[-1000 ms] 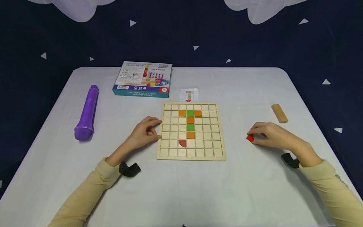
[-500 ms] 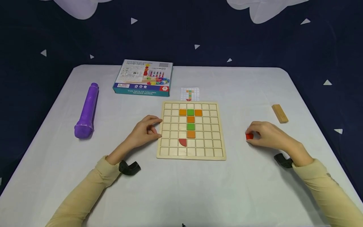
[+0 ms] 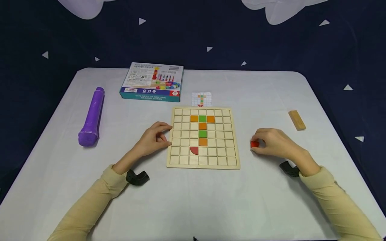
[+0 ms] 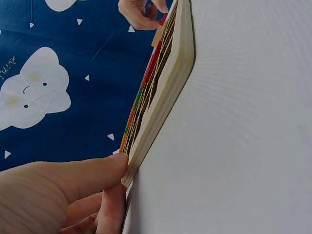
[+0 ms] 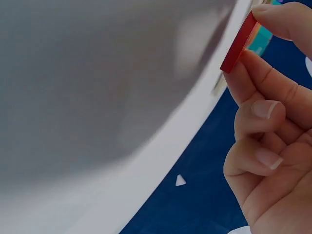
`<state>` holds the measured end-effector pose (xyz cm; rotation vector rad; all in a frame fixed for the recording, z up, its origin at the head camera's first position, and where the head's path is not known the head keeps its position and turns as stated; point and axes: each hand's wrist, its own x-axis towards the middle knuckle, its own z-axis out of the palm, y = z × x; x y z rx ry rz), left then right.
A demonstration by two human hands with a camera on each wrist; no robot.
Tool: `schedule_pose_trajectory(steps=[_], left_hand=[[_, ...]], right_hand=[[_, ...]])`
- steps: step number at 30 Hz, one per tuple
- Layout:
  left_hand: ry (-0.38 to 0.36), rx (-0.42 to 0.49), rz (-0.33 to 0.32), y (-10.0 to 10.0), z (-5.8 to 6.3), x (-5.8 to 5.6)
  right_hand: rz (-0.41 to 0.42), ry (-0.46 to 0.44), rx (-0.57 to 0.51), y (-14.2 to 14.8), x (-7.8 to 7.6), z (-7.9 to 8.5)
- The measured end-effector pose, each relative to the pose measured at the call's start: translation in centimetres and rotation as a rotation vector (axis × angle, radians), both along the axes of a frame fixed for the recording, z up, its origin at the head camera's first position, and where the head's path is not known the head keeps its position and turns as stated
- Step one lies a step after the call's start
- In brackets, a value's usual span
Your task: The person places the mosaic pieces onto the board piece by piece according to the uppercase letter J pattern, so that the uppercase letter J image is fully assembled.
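A square wooden grid board (image 3: 216, 161) lies mid-table. Orange tiles (image 3: 202, 126) and green tiles (image 3: 202, 134) form a T shape on it, with a red quarter-circle tile (image 3: 194, 150) at lower left of the stem. My left hand (image 3: 152, 140) touches the board's left edge, thumb and forefinger spread apart along it; the left wrist view shows the thumb (image 4: 105, 173) against the rim. To the right of the board, my right hand (image 3: 273, 143) pinches a red tile (image 5: 239, 43) between thumb and fingertips. Fingers partly cover that tile, so its full shape is hidden.
Behind the board lies a small pattern card (image 3: 202, 99) with a printed coloured figure. A boxed bead set (image 3: 152, 82) sits at the back left, a purple microphone-shaped object (image 3: 91, 117) at far left. On the right is a wooden block (image 3: 297, 120).
My right hand has moved left toward the board, carrying the red tile. The left hand has stayed at the board's edge, and the tiles on the board have not moved.
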<state>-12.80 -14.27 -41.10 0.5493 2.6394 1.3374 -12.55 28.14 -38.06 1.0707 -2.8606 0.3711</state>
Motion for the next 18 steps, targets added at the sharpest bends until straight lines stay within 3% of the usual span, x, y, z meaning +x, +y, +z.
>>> schedule_pose_trajectory(steps=[18], left_hand=[[0.001, 0.014, -0.009, 0.0, 0.1, 0.1]], right_hand=[[0.055, 0.069, -0.022, -4.7, -0.2, 1.5]])
